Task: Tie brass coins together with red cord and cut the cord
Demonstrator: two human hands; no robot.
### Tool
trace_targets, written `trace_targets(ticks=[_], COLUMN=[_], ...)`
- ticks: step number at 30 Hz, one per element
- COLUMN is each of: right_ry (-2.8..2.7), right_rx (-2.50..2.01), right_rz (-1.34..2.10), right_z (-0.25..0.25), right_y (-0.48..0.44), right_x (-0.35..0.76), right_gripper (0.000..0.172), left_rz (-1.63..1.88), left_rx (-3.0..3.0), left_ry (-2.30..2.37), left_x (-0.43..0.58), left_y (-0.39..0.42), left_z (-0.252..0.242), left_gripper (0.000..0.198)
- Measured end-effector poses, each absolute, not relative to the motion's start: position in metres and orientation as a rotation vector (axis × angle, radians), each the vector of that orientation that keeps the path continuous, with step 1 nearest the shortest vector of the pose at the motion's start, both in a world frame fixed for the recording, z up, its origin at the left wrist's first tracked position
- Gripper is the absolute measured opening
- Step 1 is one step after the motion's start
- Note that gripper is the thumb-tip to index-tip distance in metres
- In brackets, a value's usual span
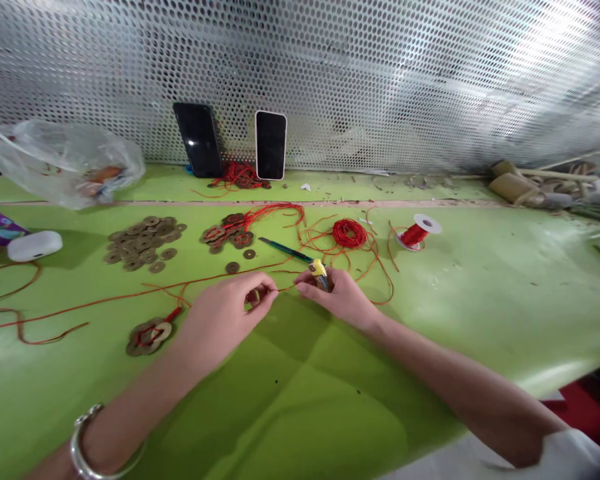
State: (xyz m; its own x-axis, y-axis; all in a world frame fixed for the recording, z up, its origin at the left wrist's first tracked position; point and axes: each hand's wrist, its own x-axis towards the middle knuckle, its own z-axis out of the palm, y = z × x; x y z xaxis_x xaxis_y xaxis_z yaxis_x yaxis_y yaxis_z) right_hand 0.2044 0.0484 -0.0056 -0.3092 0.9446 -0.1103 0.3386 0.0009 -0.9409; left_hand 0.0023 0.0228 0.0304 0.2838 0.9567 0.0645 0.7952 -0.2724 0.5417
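Observation:
Between my two hands a short stretch of thin red cord [287,288] is pulled across above the green table. My left hand [220,310] pinches one end of it between thumb and forefinger. In my right hand [345,298] is a small lighter [319,268] with a yellow top and a bluish body, partly covered by the fingers; its thumb and fingertip are at the cord's other end. Left of my left hand lies a flower-shaped cluster of coins [149,335] tied with red cord. A slim dark-green utility knife [286,249] rests just beyond my hands.
Loose holed coins [143,243] are heaped at left, with tied coin clusters [227,232] nearer the middle. Right of these are a red cord coil [349,233] and a spool [415,235]. Two phones [200,140] lean on the perforated metal panel [330,80]; a plastic bag [63,160] sits back left.

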Motion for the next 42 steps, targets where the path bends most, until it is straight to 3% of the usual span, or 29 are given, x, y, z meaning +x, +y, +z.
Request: trace_targets(ticks=[11,20,42], right_ry=[-1.603,-1.308,-1.184], right_rx=[-1.245,-1.000,-0.927], right_rz=[1.327,1.685,1.645], right_z=[-0.009,-0.011,-0.017], right_y=[0.051,0.045,0.041], right_x=[0.207,0.195,0.168], right_gripper=[0.027,0.052,0.038], left_rz=[0.636,1.022,0.932], left_rx=[2.077,1.757,1.963], left_ry=[1.511,1.633,1.596], left_x=[-0.006,-0.017,-0.012], left_y=[0.031,0.036,0.027], left_z=[0.029,0.046,0.054], left_gripper=[0.018,0.020,0.020])
